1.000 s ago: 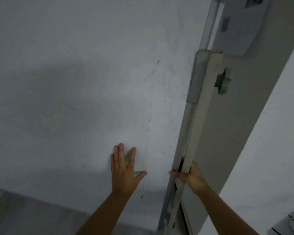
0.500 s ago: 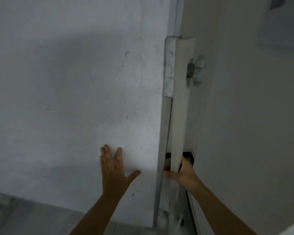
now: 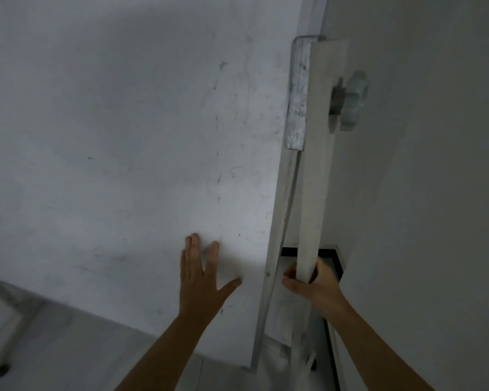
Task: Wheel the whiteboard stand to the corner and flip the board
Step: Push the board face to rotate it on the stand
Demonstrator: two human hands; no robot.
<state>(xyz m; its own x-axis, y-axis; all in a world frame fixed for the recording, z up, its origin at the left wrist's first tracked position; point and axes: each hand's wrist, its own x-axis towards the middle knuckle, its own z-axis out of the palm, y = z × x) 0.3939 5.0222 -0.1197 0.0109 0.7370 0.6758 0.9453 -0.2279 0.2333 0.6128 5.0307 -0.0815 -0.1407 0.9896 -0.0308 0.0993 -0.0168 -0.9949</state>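
The whiteboard (image 3: 130, 153) fills most of the view, its white face smudged with faint marks and framed by a thin metal edge (image 3: 274, 249). My left hand (image 3: 201, 277) lies flat on the board near its lower right, fingers spread. To the right stands the stand's white upright post (image 3: 314, 179), with a grey pivot bracket (image 3: 297, 94) and a locking knob (image 3: 350, 100) near its top. My right hand (image 3: 314, 280) is wrapped around the post low down.
A plain wall (image 3: 435, 165) stands close on the right, with a dark skirting strip (image 3: 333, 258) behind the post. Pale floor tiles (image 3: 54, 348) show at the lower left, where a small dark object (image 3: 3, 370) lies.
The view has swung so the post stands nearly upright and the wall is closer on the right. Both hands keep their places on the board and the post.
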